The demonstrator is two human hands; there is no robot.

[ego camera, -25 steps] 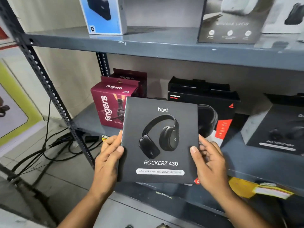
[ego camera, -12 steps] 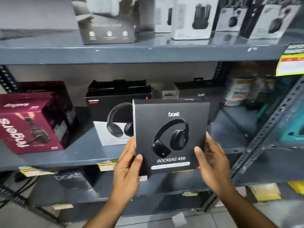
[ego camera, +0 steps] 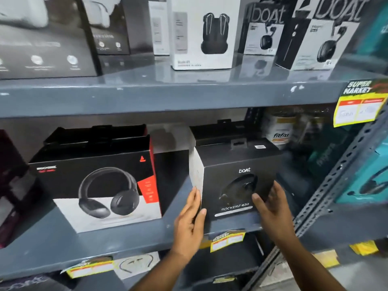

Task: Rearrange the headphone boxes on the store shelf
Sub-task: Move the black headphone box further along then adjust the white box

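Where hands [ego camera: 231, 215] grip: neighbouring box [ego camera: 98, 181].

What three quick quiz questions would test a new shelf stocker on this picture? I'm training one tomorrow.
1. True or false: the matte black Rockerz 430 headphone box stands on the grey metal middle shelf.
2. Which hands touch that box? A) left hand only B) right hand only C) both
3. Fill in: the large black box with red accents and a headphone picture stands to the ____ of the held box, as seen by the camera.

Key: 1 true, its base meets the shelf near the front edge; 2 C, one hand at each lower side; 3 left.
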